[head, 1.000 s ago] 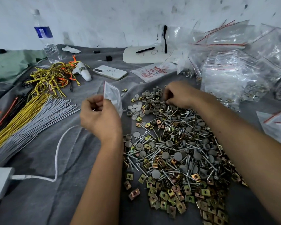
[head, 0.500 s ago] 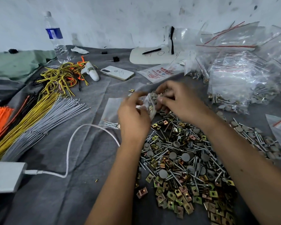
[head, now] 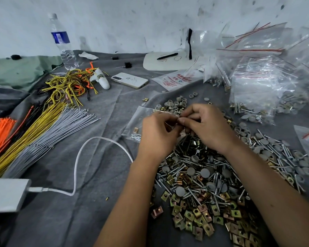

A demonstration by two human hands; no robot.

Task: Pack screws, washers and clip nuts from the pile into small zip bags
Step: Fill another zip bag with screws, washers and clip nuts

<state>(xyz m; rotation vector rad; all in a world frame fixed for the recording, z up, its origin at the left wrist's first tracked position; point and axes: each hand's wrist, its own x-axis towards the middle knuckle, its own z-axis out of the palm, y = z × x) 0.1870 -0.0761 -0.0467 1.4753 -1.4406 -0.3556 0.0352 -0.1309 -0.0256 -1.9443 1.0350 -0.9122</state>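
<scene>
A big pile [head: 203, 179] of silver screws, grey round washers and brass clip nuts covers the grey cloth in front of me. Above its far end my left hand [head: 157, 134] and my right hand [head: 205, 127] meet fingertip to fingertip and pinch a small clear zip bag [head: 179, 126], mostly hidden between them. To the left of my left hand lies another small bag [head: 135, 126] flat on the cloth, holding screws and a clip nut.
Filled zip bags [head: 262, 90] are heaped at the right rear. Bundles of grey, yellow and orange cable ties [head: 43, 129] lie left. A white cable [head: 89, 154] runs to a power bank [head: 5, 195]. A phone [head: 129, 80] and water bottle [head: 62, 41] stand behind.
A second ago my left hand held the bag up alone while my right picked at the pile. The hands then came together and both now pinch the bag at its top.
</scene>
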